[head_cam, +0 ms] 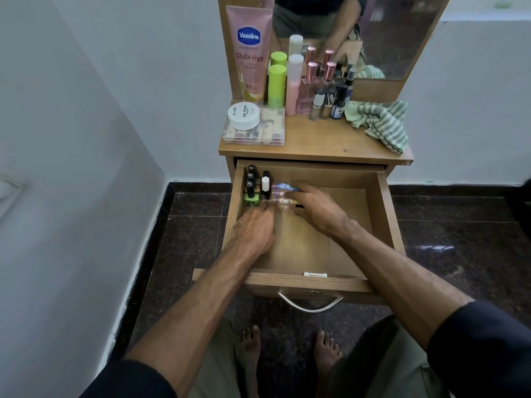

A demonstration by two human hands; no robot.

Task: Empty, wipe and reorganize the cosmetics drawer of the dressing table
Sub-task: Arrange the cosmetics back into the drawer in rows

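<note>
The wooden drawer (385, 214) of the dressing table is pulled out. In its back left corner stand several nail polish bottles (253, 188) with black caps, and one white-capped bottle (265, 185). Beside them is a small clear box of pastel tubes (283, 196). My left hand (254, 229) lies inside the drawer with its fingertips at the near side of the box and bottles. My right hand (316, 206) reaches in from the right, and its fingers touch the box's right side and top.
On the tabletop (321, 142) stand a pink Vaseline tube (250, 53), green and pink bottles, perfume bottles, a clear organizer box (254, 130) with a white jar on it, and a striped green cloth (382, 123). A mirror is behind. Dark tiled floor and my bare feet lie below.
</note>
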